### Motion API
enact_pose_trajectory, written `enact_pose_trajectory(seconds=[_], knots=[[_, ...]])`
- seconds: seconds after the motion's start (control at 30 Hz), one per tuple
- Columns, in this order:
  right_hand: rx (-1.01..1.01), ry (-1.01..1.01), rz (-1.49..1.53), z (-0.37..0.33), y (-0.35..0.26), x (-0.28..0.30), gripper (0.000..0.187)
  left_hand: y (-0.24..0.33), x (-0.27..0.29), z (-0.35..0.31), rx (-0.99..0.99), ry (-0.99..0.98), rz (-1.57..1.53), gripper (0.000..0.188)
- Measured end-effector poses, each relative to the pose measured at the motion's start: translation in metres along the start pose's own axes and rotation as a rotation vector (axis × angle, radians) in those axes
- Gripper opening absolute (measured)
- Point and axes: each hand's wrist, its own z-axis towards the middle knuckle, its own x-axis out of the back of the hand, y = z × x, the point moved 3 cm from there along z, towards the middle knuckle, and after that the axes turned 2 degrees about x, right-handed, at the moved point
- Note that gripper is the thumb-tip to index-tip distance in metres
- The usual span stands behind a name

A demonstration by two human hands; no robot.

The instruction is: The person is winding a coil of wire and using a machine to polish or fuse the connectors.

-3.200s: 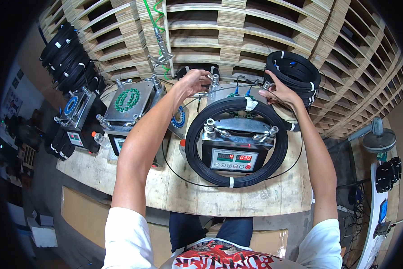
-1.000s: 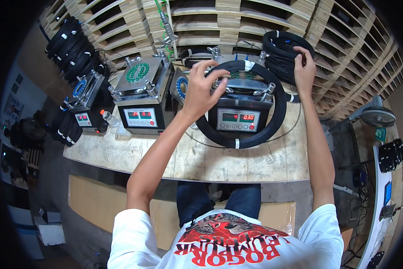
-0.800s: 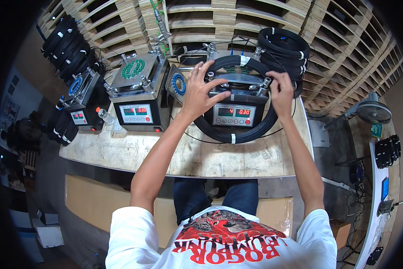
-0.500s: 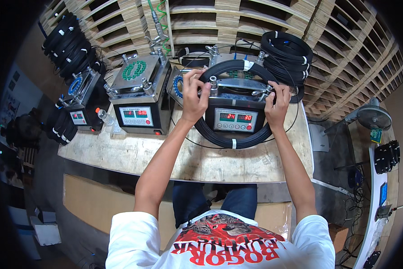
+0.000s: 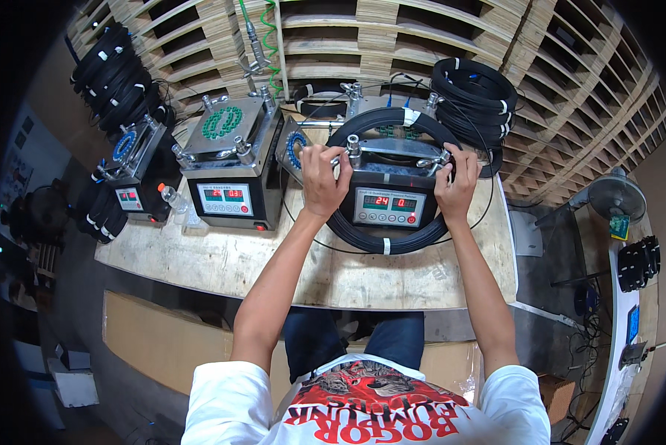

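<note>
A black cable coil [image 5: 414, 243] with white bands rings a metal-topped machine [image 5: 389, 179] with a lit red-digit panel [image 5: 388, 207]. My left hand [image 5: 324, 180] is at the machine's left front post, its thumb and fingers closed around a small metal lever [image 5: 338, 159]. At the right front post, my right hand [image 5: 455, 182] is closed on the tip of another metal lever [image 5: 431, 161]. The coil passes close beside both hands. My fingers partly hide the levers. Green pieces [image 5: 396, 133] show on the plate behind the front posts.
To the left stand a similar machine with a green ring [image 5: 222, 121], a small bottle [image 5: 173, 196], and a machine with a blue ring [image 5: 124, 144]. Cable coils are stacked at the far left [image 5: 114, 81] and back right [image 5: 470, 96]. A pallet wall [image 5: 392, 41] rises behind.
Both hands have come slightly nearer and lower at the levers. The coil's far side sits lower in view. The digits on the machine's panel have changed.
</note>
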Motion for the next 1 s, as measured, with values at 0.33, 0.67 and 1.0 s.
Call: enact_pose_trajectory(seconds=[0.33, 0.67, 1.0], knots=[[0.014, 0.011, -0.023, 0.000, -0.002, 0.000, 0.042, -0.002, 0.003, -0.012, 0.241, -0.003, -0.183, 0.022], [-0.017, -0.011, -0.008, -0.001, 0.001, 0.000, 0.043, -0.005, 0.026, -0.019, 0.470, -0.124, -0.097, 0.032], [-0.017, -0.007, 0.000, 0.003, -0.004, 0.007, 0.046, 0.005, 0.034, -0.012, 0.392, -0.319, -0.130, 0.034]])
